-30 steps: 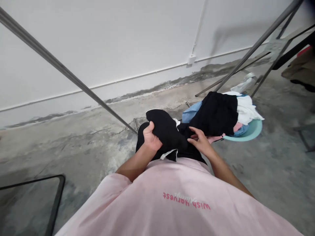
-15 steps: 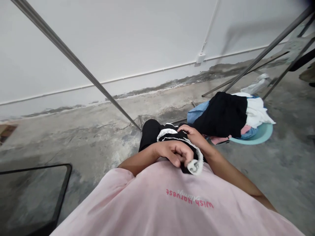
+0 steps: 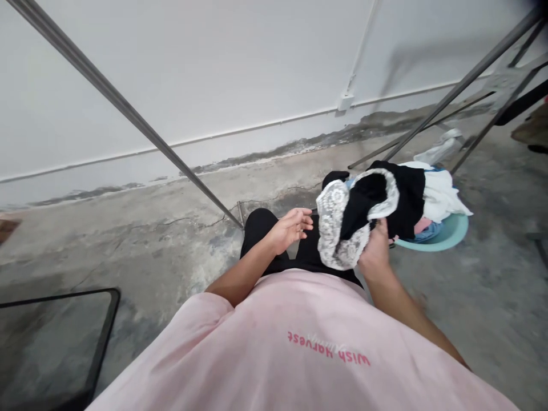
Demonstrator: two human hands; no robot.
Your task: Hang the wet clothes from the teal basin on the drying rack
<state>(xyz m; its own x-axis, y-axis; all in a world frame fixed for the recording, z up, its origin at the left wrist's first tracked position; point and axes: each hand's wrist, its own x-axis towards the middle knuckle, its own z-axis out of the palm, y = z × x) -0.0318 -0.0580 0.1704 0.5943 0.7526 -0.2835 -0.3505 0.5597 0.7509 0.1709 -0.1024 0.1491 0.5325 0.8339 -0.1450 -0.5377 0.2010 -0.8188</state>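
Note:
A black garment with wide white lace trim (image 3: 333,220) hangs bunched from my right hand (image 3: 375,251), whose fingers are closed round its lower edge. The garment overlaps the clothes in the basin behind it, and I cannot tell whether it touches them. My left hand (image 3: 291,229) is above my lap, apart from the garment, its fingers loosely spread and holding nothing. Beyond my right hand a black cloth (image 3: 409,191) lies on top of the pile in a light teal basin (image 3: 456,233). White cloth (image 3: 443,193) hangs over the basin's far side.
A metal pole (image 3: 128,114) slants down to the floor left of my knees. Further metal legs (image 3: 464,85) stand behind the basin. A black-edged frame (image 3: 113,297) is at lower left. A white wall (image 3: 240,68) with a small box (image 3: 346,102) runs along the back.
My right hand has carried the lace-trimmed garment from my lap rightward, toward the basin. My left hand has let go of it, opened and moved slightly forward.

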